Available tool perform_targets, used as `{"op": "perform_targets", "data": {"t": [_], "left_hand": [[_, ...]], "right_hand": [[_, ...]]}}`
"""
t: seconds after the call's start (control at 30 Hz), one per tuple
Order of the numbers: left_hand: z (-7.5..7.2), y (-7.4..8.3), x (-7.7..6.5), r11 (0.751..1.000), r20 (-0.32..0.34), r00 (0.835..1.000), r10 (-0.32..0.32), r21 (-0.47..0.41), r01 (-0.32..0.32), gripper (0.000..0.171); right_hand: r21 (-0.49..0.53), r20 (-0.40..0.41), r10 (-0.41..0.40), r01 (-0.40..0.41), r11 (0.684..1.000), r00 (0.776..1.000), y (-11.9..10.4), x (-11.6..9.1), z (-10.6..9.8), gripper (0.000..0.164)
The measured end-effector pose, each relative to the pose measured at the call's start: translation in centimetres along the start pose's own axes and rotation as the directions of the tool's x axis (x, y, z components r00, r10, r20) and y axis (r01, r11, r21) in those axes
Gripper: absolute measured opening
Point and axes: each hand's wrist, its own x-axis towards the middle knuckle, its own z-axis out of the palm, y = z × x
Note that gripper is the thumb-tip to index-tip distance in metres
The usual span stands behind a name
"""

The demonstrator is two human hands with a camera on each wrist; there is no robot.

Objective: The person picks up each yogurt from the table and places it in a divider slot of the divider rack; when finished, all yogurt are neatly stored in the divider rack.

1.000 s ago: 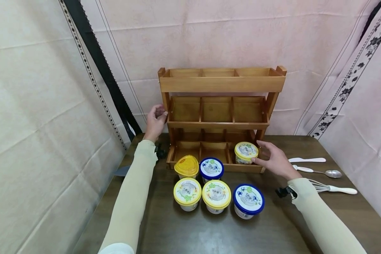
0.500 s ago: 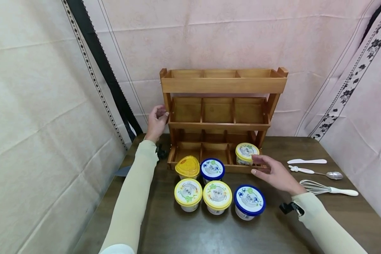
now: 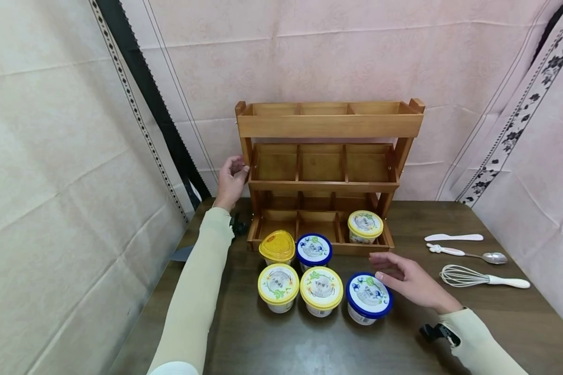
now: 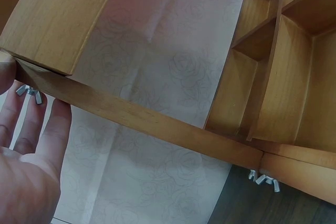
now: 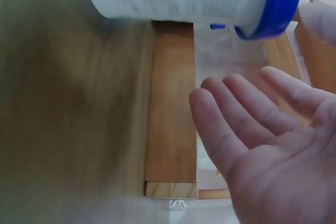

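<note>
- Down from the yellow-lidded tub (image 3: pixel 365 225) in the wooden rack (image 3: pixel 328 126), the right hand (image 3: pixel 410 281) has come toward the near blue-lidded tub (image 3: pixel 368 297) over the last second; the left hand hasn't shifted.
- That right hand holds nothing — fingers extended and parted from the tub in its wrist view, thumb close to the blue rim. I can't tell whether the thumb touches.
- On the far side, the left hand (image 3: pixel 231 181) pinches the rack's left upright, thumb on one face, fingers on the other.
- The near blue-lidded tub stands upright on the table (image 3: pixel 309 344), well apart from the rack's front edge, with a narrow gap to the front middle tub (image 3: pixel 321 289).
- Inside the rack, the yellow-lidded tub fills much of the bottom tier's right compartment; the two compartments beside it have room.
- Right of the hand, a strip of tabletop runs to the whisk (image 3: pixel 483 278) — open room sideways, and more toward the near edge.
</note>
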Motion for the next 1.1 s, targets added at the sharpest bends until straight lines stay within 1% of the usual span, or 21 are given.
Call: {"op": "perform_targets", "data": {"t": [0.13, 0.23, 0.4, 0.5, 0.6, 0.7, 0.73, 0.83, 1.07, 1.1], "left_hand": [[0.1, 0.0, 0.1, 1.0, -0.001, 1.0, 0.007, -0.002, -0.007, 0.033], [0.1, 0.2, 0.1, 1.0, -0.004, 1.0, 0.014, -0.009, -0.014, 0.032], [0.1, 0.4, 0.0, 1.0, -0.006, 1.0, 0.023, -0.008, -0.023, 0.03], [0.2, 0.3, 0.1, 1.0, -0.005, 1.0, 0.02, -0.002, -0.02, 0.03], [0.2, 0.3, 0.1, 1.0, -0.003, 1.0, 0.018, 0.003, -0.018, 0.03], [0.2, 0.3, 0.1, 1.0, -0.001, 1.0, 0.017, 0.003, -0.017, 0.031], [0.2, 0.3, 0.0, 1.0, -0.001, 1.0, 0.016, 0.001, -0.016, 0.031], [0.2, 0.2, 0.0, 1.0, -0.002, 1.0, 0.006, -0.005, -0.006, 0.031], [0.1, 0.2, -0.2, 1.0, -0.009, 1.0, -0.001, -0.02, 0.001, 0.03], [0.1, 0.2, -0.2, 1.0, -0.009, 1.0, 0.001, -0.021, -0.001, 0.03]], "right_hand": [[0.021, 0.031, 0.033, -0.034, 0.999, 0.999, 0.0, -1.2, 0.6, 0.052], [0.032, 0.044, 0.043, -0.045, 0.998, 0.998, 0.0, -1.9, 1.0, 0.056], [0.086, 0.062, 0.027, -0.032, 0.996, 0.998, 0.1, -2.8, 1.8, 0.061], [0.118, 0.079, 0.021, -0.03, 0.993, 0.997, 0.2, -3.2, 2.2, 0.069], [0.147, 0.097, -0.01, -0.005, 0.989, 0.995, 0.3, -3.5, 2.4, 0.077], [0.164, 0.104, -0.023, 0.005, 0.986, 0.994, 0.4, -3.5, 2.5, 0.082], [0.162, 0.104, -0.026, 0.009, 0.987, 0.994, 0.5, -3.5, 2.5, 0.082], [0.157, 0.099, 0.003, -0.018, 0.987, 0.995, 0.5, -3.4, 2.6, 0.082], [0.126, 0.054, -0.019, 0.012, 0.992, 0.998, 0.6, -3.2, 2.1, 0.081], [0.124, 0.043, -0.011, 0.006, 0.992, 0.999, 0.6, -3.1, 1.9, 0.081]]}}
